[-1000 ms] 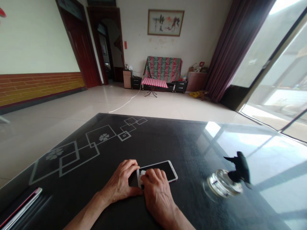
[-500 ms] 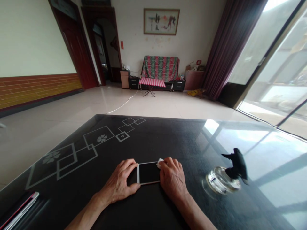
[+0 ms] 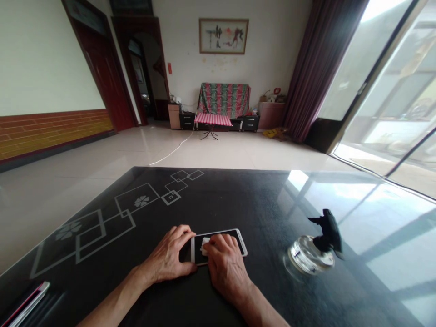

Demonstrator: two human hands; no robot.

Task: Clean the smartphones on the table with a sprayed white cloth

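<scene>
A white-framed phone (image 3: 235, 238) with a dark screen lies flat on the black glass table (image 3: 238, 200). My left hand (image 3: 168, 259) grips the phone's left end, fingers curled over its edge. My right hand (image 3: 225, 268) presses a small white wipe (image 3: 203, 245) onto the screen's left part, fingers closed on it. Only the phone's right end shows past my right hand.
A glass ashtray (image 3: 308, 260) with a black bird figure (image 3: 329, 230) stands to the right. Another phone with a red edge (image 3: 23, 305) lies at the table's near left corner. Beyond the table are a tiled floor, a covered sofa and a glass door at right.
My right hand slid the white wipe from the phone's left end to its right end, then back to the left. The left hand kept holding the phone.
</scene>
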